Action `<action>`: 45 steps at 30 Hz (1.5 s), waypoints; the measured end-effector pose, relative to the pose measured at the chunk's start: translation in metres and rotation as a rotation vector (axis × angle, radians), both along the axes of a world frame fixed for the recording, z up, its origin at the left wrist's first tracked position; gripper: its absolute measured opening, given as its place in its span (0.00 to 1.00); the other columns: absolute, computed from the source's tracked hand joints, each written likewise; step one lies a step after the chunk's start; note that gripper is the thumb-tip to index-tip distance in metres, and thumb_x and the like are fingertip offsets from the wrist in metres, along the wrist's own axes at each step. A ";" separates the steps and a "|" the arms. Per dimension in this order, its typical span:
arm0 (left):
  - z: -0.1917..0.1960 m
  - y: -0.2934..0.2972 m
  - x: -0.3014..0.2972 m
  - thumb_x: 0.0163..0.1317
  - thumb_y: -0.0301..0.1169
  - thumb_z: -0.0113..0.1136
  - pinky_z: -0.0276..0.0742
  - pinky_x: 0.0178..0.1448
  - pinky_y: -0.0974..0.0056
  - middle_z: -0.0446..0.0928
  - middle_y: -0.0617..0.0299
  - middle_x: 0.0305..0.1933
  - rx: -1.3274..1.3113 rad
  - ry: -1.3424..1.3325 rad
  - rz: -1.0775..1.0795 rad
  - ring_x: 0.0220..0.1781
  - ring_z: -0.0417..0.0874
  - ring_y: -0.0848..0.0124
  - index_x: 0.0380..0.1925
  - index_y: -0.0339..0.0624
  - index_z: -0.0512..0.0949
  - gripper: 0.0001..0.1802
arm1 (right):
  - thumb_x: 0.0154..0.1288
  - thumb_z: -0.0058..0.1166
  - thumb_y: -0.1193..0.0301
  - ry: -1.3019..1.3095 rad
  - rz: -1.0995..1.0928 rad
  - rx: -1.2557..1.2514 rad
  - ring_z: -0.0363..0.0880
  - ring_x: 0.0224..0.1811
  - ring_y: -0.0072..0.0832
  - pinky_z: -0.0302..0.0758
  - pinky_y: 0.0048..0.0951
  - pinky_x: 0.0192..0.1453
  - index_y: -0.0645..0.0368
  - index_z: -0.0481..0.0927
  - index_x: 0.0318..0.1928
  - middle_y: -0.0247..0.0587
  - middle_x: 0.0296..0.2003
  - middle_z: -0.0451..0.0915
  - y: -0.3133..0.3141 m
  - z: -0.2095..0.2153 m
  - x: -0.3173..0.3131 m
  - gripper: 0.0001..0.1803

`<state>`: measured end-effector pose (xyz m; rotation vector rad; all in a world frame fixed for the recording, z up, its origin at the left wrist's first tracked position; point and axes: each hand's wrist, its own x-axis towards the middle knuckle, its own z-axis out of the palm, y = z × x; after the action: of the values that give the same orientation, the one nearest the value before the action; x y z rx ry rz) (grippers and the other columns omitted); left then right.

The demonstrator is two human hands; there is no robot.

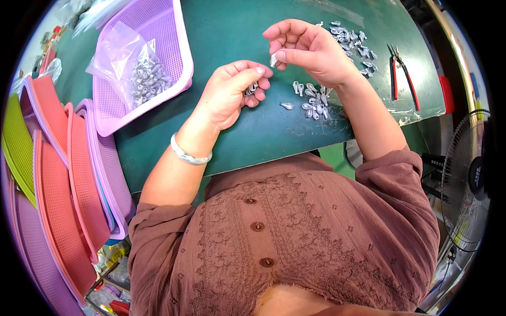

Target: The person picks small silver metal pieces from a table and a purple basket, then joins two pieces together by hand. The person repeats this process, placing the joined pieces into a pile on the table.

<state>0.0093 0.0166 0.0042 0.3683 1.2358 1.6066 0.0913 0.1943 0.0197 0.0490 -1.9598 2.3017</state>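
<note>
My left hand is closed around several small grey teardrop-shaped loops, partly hidden by the thumb and fingers. To its right, my right hand pinches one small grey piece between thumb and forefinger; its other fingers are curled above. Below the right hand, a small pile of the same grey loops lies on the green table, with a single loop apart on its left. Another scatter of loops lies beyond the right wrist.
A purple basket at the left holds a clear plastic bag with many grey loops. Red-handled pliers lie at the right. Stacked colored baskets stand beside the table's left edge. A fan stands at the right.
</note>
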 end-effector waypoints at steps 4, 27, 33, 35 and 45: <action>0.001 -0.001 0.001 0.59 0.30 0.52 0.64 0.24 0.77 0.74 0.65 0.25 0.041 -0.033 -0.011 0.23 0.71 0.79 0.32 0.38 0.76 0.08 | 0.55 0.51 0.82 -0.024 0.030 0.025 0.76 0.34 0.21 0.74 0.21 0.41 0.66 0.72 0.47 0.37 0.33 0.76 -0.002 0.001 0.001 0.16; 0.003 -0.001 0.002 0.59 0.31 0.51 0.60 0.21 0.79 0.73 0.66 0.24 0.065 -0.016 0.015 0.21 0.68 0.80 0.31 0.39 0.76 0.07 | 0.57 0.50 0.80 -0.075 0.061 0.034 0.75 0.32 0.20 0.73 0.20 0.39 0.66 0.72 0.46 0.37 0.33 0.75 -0.003 0.002 0.001 0.14; 0.002 0.000 0.003 0.59 0.31 0.53 0.58 0.21 0.79 0.72 0.67 0.23 0.033 0.000 0.036 0.19 0.66 0.80 0.29 0.40 0.75 0.07 | 0.56 0.51 0.80 -0.063 0.064 0.070 0.75 0.31 0.20 0.73 0.20 0.39 0.66 0.72 0.45 0.35 0.33 0.76 -0.005 0.002 0.001 0.14; 0.003 0.000 0.003 0.59 0.32 0.54 0.57 0.21 0.79 0.72 0.67 0.23 0.032 -0.001 0.040 0.19 0.66 0.80 0.28 0.40 0.75 0.07 | 0.56 0.51 0.80 -0.060 0.053 0.084 0.75 0.31 0.20 0.73 0.19 0.39 0.65 0.73 0.45 0.35 0.32 0.76 -0.005 0.003 0.001 0.14; 0.001 0.000 0.003 0.59 0.31 0.54 0.58 0.22 0.79 0.72 0.67 0.23 0.008 0.012 0.044 0.20 0.66 0.81 0.29 0.40 0.75 0.06 | 0.56 0.51 0.80 -0.030 0.044 0.104 0.75 0.31 0.19 0.73 0.19 0.39 0.64 0.74 0.44 0.35 0.33 0.76 -0.005 0.004 0.002 0.14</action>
<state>0.0121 0.0169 0.0051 0.3588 1.2551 1.6491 0.0933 0.1888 0.0241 0.0677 -2.1127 2.2376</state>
